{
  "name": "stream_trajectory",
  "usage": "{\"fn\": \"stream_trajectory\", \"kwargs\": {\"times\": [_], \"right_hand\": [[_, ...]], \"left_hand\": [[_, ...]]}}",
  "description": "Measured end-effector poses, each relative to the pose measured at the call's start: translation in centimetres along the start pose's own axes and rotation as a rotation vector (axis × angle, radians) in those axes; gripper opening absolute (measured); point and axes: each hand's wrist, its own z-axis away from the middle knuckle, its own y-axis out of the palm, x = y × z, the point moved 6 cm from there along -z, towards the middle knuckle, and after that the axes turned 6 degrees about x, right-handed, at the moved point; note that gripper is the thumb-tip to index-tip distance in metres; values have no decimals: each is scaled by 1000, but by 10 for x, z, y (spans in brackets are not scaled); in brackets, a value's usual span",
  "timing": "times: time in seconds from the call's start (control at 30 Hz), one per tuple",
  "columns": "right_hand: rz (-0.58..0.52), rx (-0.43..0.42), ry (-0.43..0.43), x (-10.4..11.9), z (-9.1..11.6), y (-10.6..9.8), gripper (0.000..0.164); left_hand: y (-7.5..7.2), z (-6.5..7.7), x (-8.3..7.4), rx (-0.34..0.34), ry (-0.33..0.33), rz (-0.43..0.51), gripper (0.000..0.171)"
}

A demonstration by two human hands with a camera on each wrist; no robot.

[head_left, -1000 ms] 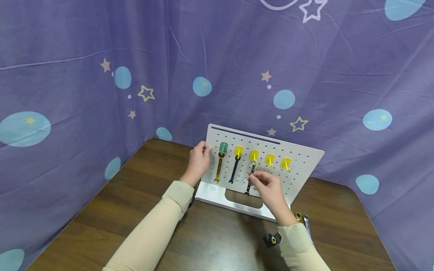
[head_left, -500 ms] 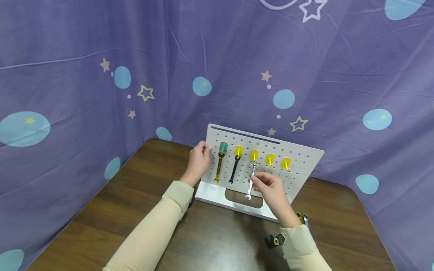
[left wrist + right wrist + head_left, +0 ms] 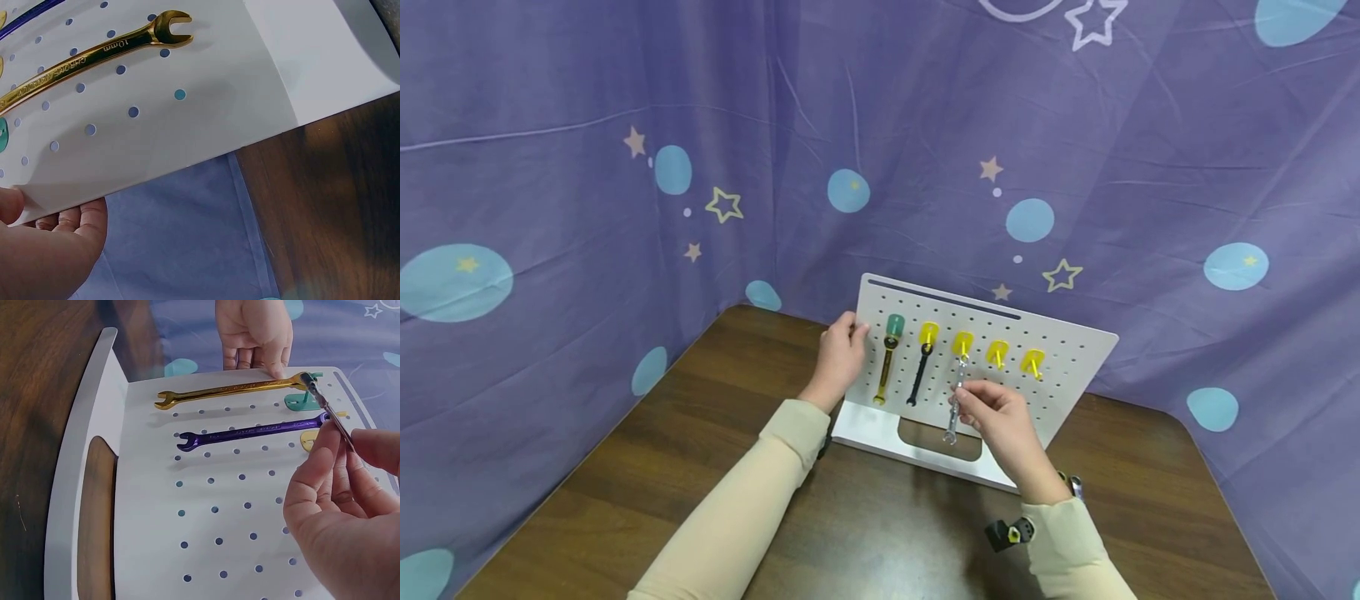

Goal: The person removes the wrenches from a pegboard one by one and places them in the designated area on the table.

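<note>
My right hand [image 3: 1000,417] pinches a silver wrench [image 3: 953,421] between thumb and fingers in front of the white pegboard [image 3: 1060,400]. The wrench's upper end is right at the tip of the middle yellow hook [image 3: 962,343]. In the right wrist view the same silver wrench [image 3: 325,406] stands out from the board, seen nearly edge-on. At the board's left edge my left hand [image 3: 841,354] grips it, thumb in front and fingers behind. A gold wrench [image 3: 94,59] hangs from the green hook [image 3: 895,325], with a dark purple wrench [image 3: 250,433] beside it on a yellow hook [image 3: 928,333].
Two bare yellow hooks, one [image 3: 997,353] and another [image 3: 1032,363], sit further right on the board. More wrenches [image 3: 1077,486] lie on the wooden table [image 3: 850,533] behind the right wrist, mostly hidden. A patterned purple curtain [image 3: 925,125] encloses the back and left.
The wrench in my right hand has turned about its length, from a dark look to bright silver with its lower end seen differently. Both hands have hardly shifted.
</note>
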Motion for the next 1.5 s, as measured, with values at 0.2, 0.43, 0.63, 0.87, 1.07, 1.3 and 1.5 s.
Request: {"fn": "stream_trajectory", "kwargs": {"times": [0.2, 0.43, 0.63, 0.87, 1.07, 1.3, 1.5], "right_hand": [[-40, 6, 6, 3, 1, 1, 38], [-34, 0, 11, 6, 1, 0, 37], [-20, -5, 11, 6, 1, -1, 37], [-12, -15, 3, 9, 2, -1, 28], [4, -16, 5, 8, 3, -3, 23], [24, -23, -16, 6, 7, -5, 20], [52, -41, -17, 5, 9, -8, 22]], "left_hand": [[-1, 0, -1, -5, 14, -3, 11], [0, 0, -1, -5, 10, -2, 12], [0, 0, -1, -8, 20, 0, 11], [-1, 0, -2, -11, 20, 0, 11], [-1, 1, -2, -8, 11, 2, 11], [0, 1, -2, -2, -3, 6, 12], [0, 1, -2, -6, 4, 0, 12]]}}
